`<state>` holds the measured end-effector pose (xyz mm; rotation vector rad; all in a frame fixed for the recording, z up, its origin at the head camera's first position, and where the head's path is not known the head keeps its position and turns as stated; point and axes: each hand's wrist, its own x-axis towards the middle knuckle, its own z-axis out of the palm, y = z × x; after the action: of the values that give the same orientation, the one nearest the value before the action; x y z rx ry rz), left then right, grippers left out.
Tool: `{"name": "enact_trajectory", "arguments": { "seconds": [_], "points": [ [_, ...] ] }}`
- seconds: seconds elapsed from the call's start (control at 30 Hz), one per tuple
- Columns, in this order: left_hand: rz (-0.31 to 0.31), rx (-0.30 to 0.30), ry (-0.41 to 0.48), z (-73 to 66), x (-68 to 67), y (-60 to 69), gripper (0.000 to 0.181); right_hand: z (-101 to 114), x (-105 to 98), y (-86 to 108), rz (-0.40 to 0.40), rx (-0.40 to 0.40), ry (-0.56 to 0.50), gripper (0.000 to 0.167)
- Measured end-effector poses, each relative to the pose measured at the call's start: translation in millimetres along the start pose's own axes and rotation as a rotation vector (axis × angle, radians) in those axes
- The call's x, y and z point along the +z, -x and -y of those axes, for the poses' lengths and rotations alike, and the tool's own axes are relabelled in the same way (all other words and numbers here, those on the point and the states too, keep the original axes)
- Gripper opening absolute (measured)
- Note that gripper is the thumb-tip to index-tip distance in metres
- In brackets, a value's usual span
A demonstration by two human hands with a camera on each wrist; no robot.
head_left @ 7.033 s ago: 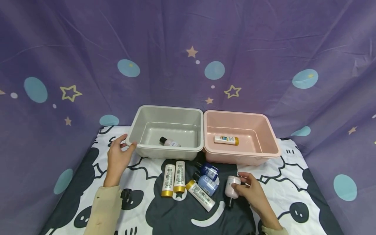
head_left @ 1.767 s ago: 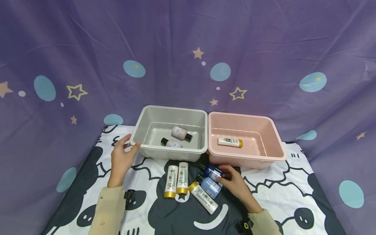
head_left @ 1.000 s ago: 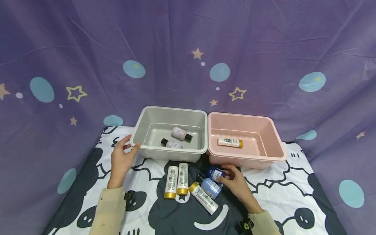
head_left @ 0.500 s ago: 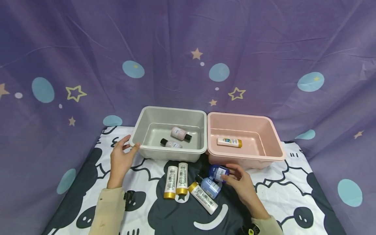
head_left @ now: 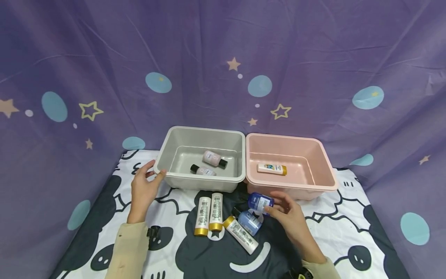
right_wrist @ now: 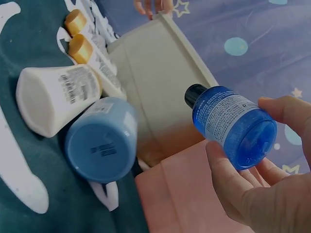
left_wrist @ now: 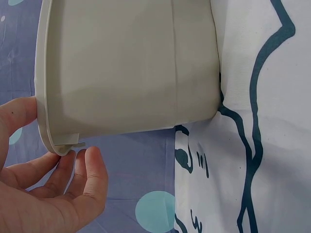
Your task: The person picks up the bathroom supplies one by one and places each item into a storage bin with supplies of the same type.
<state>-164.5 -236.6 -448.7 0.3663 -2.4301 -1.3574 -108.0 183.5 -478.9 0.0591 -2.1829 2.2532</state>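
Note:
My right hand (head_left: 290,213) pinches a dark blue bottle (right_wrist: 233,124) with a black cap between thumb and fingers. In the right wrist view it hangs tilted, apart from the cloth. My left hand (head_left: 145,190) holds the near left corner of the grey bin (left_wrist: 121,68), thumb and fingers at its rim. Two pale pink bottles (head_left: 213,158) with black caps lie in that bin. A light blue bottle (head_left: 250,222) and a white tube (head_left: 241,235) with a gold cap lie just left of my right hand.
The pink bin (head_left: 289,186) stands right beside the grey one, with one white tube (head_left: 271,169) inside. Two more white tubes (head_left: 203,216) lie side by side before the grey bin. A purple curtain (head_left: 195,62) hangs behind, and a sheep-print cloth (head_left: 334,228) covers the table.
A second pink bottle, earlier in my right hand, now lies in the grey bin. My right hand has taken the dark blue bottle and drawn it up and rightward. The left hand stays put.

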Motion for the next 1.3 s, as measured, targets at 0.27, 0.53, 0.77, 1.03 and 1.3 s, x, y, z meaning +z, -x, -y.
{"name": "enact_trajectory", "arguments": {
  "seconds": [0.27, 0.53, 0.77, 1.03, 1.3],
  "points": [
    [0.003, 0.002, 0.001, -0.2, 0.4, -1.0, 0.06, 26, 2, -3.6, 0.03, -0.034, -0.01, 0.051],
    [-0.001, 0.005, 0.001, 1.2, 1.4, -1.9, 0.06, 54, 6, -20.2, 0.06, -0.107, 0.028, 0.052],
    [0.0, 0.003, 0.01, 2.3, 1.5, -2.0, 0.061, 72, 16, -41.1, 0.037, -0.148, 0.045, 0.05],
    [0.002, 0.002, 0.021, 0.7, 0.1, -0.6, 0.06, 93, 30, -70.3, 0.064, -0.112, 0.043, 0.048],
    [0.007, -0.004, 0.024, 0.0, -0.4, -0.8, 0.06, 115, 57, -117.8, 0.106, -0.073, -0.076, 0.046]
  ]
}}
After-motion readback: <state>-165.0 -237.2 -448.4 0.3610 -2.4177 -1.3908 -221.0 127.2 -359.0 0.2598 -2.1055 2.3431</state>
